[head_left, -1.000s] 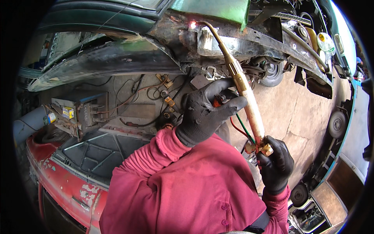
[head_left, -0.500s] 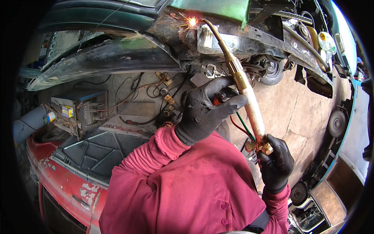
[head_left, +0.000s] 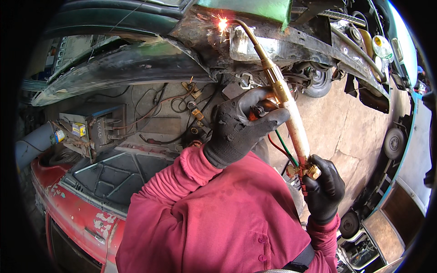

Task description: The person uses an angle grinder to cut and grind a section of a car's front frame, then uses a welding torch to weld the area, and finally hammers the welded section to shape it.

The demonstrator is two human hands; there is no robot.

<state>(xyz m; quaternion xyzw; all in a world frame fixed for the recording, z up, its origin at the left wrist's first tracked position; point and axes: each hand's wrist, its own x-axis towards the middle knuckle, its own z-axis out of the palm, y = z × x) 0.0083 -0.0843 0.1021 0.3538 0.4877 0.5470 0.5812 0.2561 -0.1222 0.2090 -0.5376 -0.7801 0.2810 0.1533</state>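
Observation:
A brass gas welding torch (head_left: 296,132) slants up and to the left, its thin curved tip (head_left: 248,31) against the rusty car body panel (head_left: 200,34). A bright glow with sparks (head_left: 222,24) shows at the tip. My left hand (head_left: 236,127), in a worn black glove, has its thumb and forefinger closed about the torch's middle. A small dark and orange thing shows in the gap between these fingers; its kind is unclear. Lower down, my right hand (head_left: 324,189), also gloved in black, is wrapped round the valve end, beside the brass knobs (head_left: 313,172).
Red and green hoses (head_left: 286,148) hang behind the torch. A metal box-shaped machine (head_left: 93,125) with cables stands at left, above a red car (head_left: 82,204). Cables and a yellow tool (head_left: 196,113) lie on the floor. A wheel (head_left: 318,82) sits under the panel.
The torch tip and its glow have shifted slightly up and to the left along the panel. Both hands keep their hold, with my right hand a touch higher.

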